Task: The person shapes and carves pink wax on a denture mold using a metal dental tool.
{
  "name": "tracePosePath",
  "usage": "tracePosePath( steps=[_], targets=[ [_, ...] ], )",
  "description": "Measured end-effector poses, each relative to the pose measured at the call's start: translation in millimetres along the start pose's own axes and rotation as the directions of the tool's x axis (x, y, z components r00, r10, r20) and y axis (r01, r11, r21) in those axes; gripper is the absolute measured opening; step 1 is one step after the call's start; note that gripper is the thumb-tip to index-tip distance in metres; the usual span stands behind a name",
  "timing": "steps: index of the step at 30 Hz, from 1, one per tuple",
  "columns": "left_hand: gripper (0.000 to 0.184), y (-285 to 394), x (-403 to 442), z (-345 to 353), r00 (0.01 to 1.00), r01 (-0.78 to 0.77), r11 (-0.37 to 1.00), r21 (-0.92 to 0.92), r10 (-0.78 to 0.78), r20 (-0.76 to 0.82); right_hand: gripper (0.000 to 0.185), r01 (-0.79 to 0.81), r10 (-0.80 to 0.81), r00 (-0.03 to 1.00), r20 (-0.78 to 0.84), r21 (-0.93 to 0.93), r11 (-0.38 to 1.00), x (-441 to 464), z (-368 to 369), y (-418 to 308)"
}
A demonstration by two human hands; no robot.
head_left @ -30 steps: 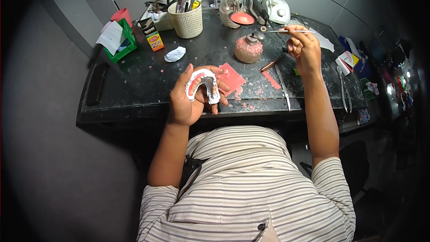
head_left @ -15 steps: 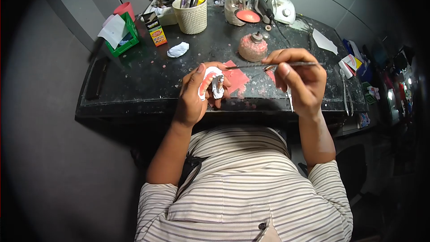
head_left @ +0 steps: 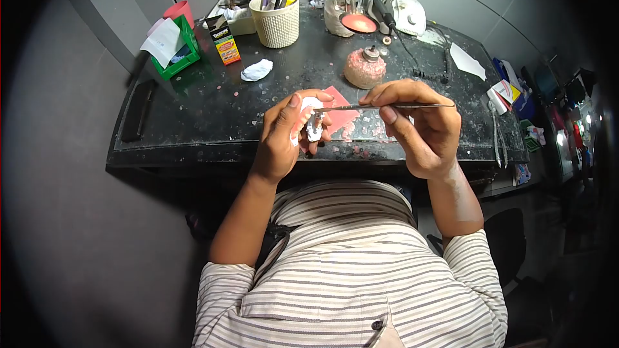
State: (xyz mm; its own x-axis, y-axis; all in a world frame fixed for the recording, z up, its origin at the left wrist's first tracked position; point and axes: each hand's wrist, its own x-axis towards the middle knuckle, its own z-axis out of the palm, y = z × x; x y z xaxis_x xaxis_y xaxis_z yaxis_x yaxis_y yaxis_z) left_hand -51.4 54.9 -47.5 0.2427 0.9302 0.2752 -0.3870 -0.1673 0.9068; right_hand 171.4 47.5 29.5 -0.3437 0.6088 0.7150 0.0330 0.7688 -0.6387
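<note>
My left hand (head_left: 278, 134) is closed around a white plaster dental cast (head_left: 313, 134), which carries pink wax and a row of teeth. The thumb covers part of its left side. Between the thumb and fingers of my right hand (head_left: 422, 125) is a thin metal wax carving tool (head_left: 387, 107), held nearly level. Its tip points left and reaches the cast's upper edge; whether it touches is too small to tell. Behind the left fingertips, a pink wax sheet (head_left: 340, 118) lies on the dark bench.
A wax-covered spirit burner (head_left: 365, 67) stands beyond my hands. Farther back are a white cup of tools (head_left: 277, 26), a small box (head_left: 224, 42), a green tray (head_left: 184, 58) and a handpiece (head_left: 380, 9). A white plaster piece (head_left: 256, 71) lies left of centre.
My right hand has moved left and slightly down, bringing the tool's tip from beyond the cast to its upper edge. My left hand has turned the cast slightly.
</note>
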Motion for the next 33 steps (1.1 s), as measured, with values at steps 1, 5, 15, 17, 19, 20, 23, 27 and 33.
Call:
tracePosePath(
  steps=[1,5,15,17,19,20,23,27,33],
  targets=[
    [0.062,0,0,0,1.0,-0.005,1.0,0.012,0.005,0.003,0.008,-0.008,0.008,1.0,-0.003,-0.011,1.0,0,0,0],
    [0.061,0,0,0,1.0,-0.013,0.999,0.042,0.012,0.004,0.007,-0.024,0.024,1.0,0.008,-0.024,0.999,0,-2,0],
    [0.061,0,-1,1,1.0,-0.006,0.998,0.055,0.007,-0.015,0.012,0.119,-0.112,0.992,0.055,-0.148,0.982,1,-1,-4],
    [0.061,0,-1,1,1.0,-0.014,0.998,0.066,0.015,-0.013,0.013,0.133,-0.125,0.991,0.054,-0.167,0.977,1,-1,-4],
    [0.062,0,-1,1,1.0,-0.012,0.998,0.062,0.013,-0.015,0.011,0.109,-0.105,0.994,0.036,-0.127,0.986,0,-2,-4],
    [0.062,0,-1,1,1.0,-0.01,0.998,0.059,0.011,-0.016,0.011,0.109,-0.105,0.994,0.038,-0.127,0.986,1,-2,-3],
    [0.061,-1,-1,0,1.0,-0.015,0.998,0.066,0.016,-0.013,0.01,0.155,-0.146,0.987,0.063,-0.169,0.973,2,-2,-1],
    [0.061,-1,-1,-1,1.0,-0.028,0.997,0.07,0.028,-0.002,0.008,0.104,-0.108,0.994,-0.029,-0.104,0.989,2,-3,-2],
    [0.049,4,-2,-3,0.998,-0.02,0.999,-0.051,0.023,0.059,0.013,-0.051,0.064,0.97,-0.233,0.064,0.997,0,-25,-1]
  ],
)
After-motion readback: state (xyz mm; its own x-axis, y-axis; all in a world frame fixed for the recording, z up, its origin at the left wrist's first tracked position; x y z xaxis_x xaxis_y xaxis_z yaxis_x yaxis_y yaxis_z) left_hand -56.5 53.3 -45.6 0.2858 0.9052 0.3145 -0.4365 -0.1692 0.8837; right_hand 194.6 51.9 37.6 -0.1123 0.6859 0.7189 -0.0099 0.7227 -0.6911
